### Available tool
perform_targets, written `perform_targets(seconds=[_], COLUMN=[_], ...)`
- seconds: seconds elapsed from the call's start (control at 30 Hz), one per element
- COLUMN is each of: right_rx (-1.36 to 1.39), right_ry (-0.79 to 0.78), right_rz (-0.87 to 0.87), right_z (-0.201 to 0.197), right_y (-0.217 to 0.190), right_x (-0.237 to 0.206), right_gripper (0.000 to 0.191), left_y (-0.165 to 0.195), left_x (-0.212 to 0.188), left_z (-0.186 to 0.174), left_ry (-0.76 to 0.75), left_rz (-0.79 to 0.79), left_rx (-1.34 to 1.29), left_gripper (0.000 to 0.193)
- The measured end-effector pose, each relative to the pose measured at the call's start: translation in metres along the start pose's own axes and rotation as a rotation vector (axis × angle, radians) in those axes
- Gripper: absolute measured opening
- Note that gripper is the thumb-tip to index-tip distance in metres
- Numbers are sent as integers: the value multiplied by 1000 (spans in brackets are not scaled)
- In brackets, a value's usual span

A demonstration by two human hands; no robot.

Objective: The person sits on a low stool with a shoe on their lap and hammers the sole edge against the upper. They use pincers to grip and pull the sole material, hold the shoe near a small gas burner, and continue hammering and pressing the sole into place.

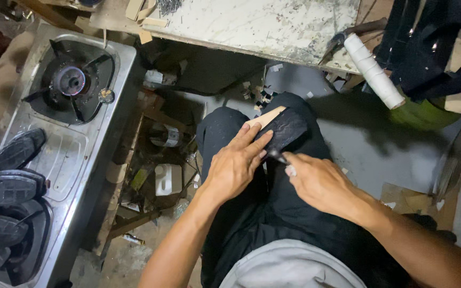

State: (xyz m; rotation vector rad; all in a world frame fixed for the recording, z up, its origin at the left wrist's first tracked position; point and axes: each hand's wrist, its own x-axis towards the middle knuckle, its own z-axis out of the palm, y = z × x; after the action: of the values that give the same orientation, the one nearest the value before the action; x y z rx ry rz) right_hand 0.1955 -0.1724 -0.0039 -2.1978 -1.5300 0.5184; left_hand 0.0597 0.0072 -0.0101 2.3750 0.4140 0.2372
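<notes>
- The person sits with both hands over the lap, legs in dark trousers.
- The left hand [234,165] lies flat on a black shoe sole [286,129], its fingers stretched out and held close together, pressing the piece down onto a pale wooden block [263,118] that rests on the knee.
- The right hand [318,181] pinches a small tool [275,155] between thumb and forefinger (what kind of blade or point it carries is too dark to tell); the tip meets the near edge of the sole, just beside the fingertips of the left hand.
- The sole sits tilted, its far end pointing up and to the right, with the wooden block showing beyond its upper left edge.
- To the left stands a steel gas stove [62,160] with a black burner [70,81] at its far end.
- Several black shoe soles [7,186] lie stacked on the near end of the stove.
- Ahead is a worn, pale tabletop [262,24], and near its right corner a white spool of thread [374,69] lies slanted.
- Scraps and small boxes litter the floor [150,176] between stove and leg.
</notes>
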Motion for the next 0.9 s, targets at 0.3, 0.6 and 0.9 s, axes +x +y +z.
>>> perform_targets(seconds=[0.3, 0.6, 0.9], right_rx=[-40, -111, 114], right_ry=[-9, 54, 170], right_rz=[66, 99, 40], right_z=[-9, -2, -41], right_y=[16, 23, 3], right_x=[-2, -1, -5], right_gripper=[34, 25, 22], left_y=[8, 11, 4], left_x=[5, 11, 31], left_z=[15, 15, -6], left_ry=[83, 102, -75], left_rz=[57, 36, -44], left_rx=[204, 237, 12], left_gripper=[45, 44, 47])
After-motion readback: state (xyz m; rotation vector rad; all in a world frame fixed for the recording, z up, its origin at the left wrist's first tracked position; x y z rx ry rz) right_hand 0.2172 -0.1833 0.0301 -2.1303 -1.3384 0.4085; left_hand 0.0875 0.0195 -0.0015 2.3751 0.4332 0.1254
